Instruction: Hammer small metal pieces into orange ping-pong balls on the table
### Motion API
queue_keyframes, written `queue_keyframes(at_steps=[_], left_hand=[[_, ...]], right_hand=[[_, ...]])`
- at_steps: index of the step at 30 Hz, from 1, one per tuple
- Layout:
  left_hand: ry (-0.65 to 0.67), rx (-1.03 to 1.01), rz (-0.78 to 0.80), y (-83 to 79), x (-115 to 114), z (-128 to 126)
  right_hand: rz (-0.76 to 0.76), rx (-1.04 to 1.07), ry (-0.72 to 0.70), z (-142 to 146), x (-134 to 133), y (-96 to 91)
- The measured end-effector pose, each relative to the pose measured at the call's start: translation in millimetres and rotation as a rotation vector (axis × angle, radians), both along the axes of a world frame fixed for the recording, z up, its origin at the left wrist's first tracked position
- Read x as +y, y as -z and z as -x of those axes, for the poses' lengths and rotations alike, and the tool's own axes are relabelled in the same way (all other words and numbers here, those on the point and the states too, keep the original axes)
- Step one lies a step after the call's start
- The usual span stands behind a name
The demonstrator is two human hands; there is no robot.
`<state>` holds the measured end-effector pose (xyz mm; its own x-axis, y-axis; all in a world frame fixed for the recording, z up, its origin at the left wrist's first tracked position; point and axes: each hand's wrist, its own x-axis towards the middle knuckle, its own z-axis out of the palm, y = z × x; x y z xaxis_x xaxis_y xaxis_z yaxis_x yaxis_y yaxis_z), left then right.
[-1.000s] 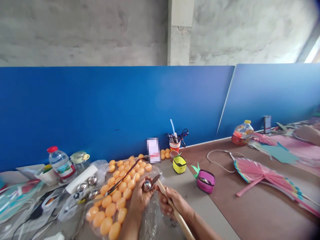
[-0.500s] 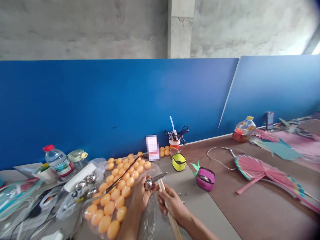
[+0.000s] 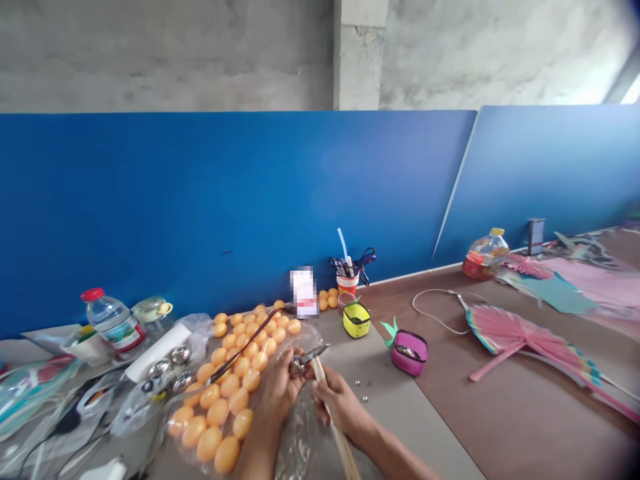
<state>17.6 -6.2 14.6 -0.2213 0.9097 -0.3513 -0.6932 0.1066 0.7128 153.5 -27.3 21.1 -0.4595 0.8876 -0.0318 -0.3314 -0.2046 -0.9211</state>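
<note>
My left hand (image 3: 277, 393) is closed around a small shiny metal ball (image 3: 296, 365), held just above the table near the bottom centre. My right hand (image 3: 340, 407) grips a long wooden stick (image 3: 334, 427) whose metal tip (image 3: 315, 352) rests against the ball. Both hands hover over a clear plastic bag (image 3: 300, 433). A heap of orange balls (image 3: 235, 380) lies just left of my left hand, with a dark cable (image 3: 240, 352) draped across it.
Water bottle (image 3: 111, 321), silver balls (image 3: 170, 373) and packaging clutter the left. A yellow box (image 3: 356, 320), purple box (image 3: 409, 352), pen cup (image 3: 347, 281), pink paper fan (image 3: 520, 337) and oil bottle (image 3: 484, 255) stand to the right. A blue partition (image 3: 225, 200) backs the table.
The view has tilted slightly, shifting everything up. My right hand has slid up the stick towards the ball; the stick stands steeper. The left hand keeps the ball.
</note>
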Motion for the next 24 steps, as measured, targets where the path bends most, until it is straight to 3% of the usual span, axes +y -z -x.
queue_keyframes(at_steps=[5, 10, 13, 18, 24], left_hand=[[0.009, -0.015, -0.010, -0.5, 0.0, -0.4], [0.011, 0.009, 0.007, -2.5, 0.0, 0.8], [0.043, -0.013, -0.022, -1.2, 0.2, 2.4], [0.063, 0.006, -0.016, 0.6, -0.2, 5.6], [0.062, 0.033, -0.014, 1.7, 0.5, 5.3]], right_hand=[[0.006, 0.094, 0.065, 1.0, -2.6, -3.3], [0.045, 0.036, -0.005, 1.4, -3.2, -5.4], [0.042, 0.097, 0.062, 0.0, -3.1, -7.1], [0.102, -0.066, 0.014, 1.2, -1.6, -2.9], [0.081, 0.053, 0.085, 0.1, 0.2, -3.0]])
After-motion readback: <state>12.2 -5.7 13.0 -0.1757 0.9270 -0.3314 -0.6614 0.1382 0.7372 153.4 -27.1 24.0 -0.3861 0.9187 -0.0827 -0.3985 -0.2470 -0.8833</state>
